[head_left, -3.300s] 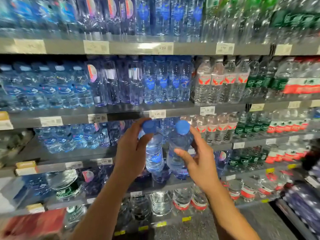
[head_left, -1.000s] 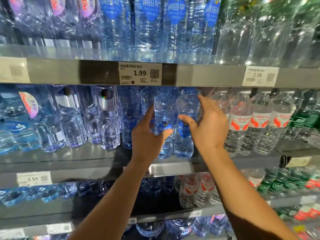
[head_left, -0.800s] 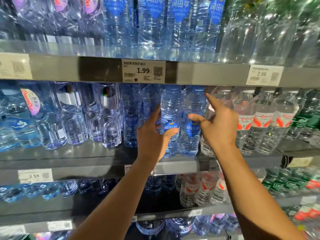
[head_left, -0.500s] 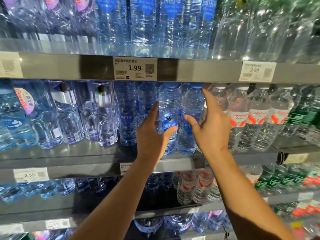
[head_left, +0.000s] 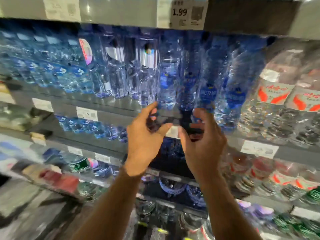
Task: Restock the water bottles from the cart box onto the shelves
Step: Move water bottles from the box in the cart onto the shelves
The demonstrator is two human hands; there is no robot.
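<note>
Blue-labelled water bottles [head_left: 207, 84] stand in a row on the middle shelf [head_left: 65, 109], under the 1.99 price tag [head_left: 187, 13]. My left hand [head_left: 145, 142] and my right hand [head_left: 202, 146] hang side by side just below and in front of these bottles, at the shelf's front edge. The fingers of both are loosely curled and hold nothing. Neither hand touches a bottle. The whole view is blurred by motion. The cart box is out of view.
Clear tall bottles [head_left: 117, 70] fill the shelf to the left, and red-and-white labelled bottles [head_left: 275, 94] stand to the right. Lower shelves hold more blue bottles [head_left: 81, 125] and red-labelled ones [head_left: 259, 172]. Grey floor [head_left: 26, 213] shows at the bottom left.
Both hands have let go of the two blue-labelled bottles and dropped back below the shelf edge. The bottles stay on the shelf. The camera has swung down and to the left.
</note>
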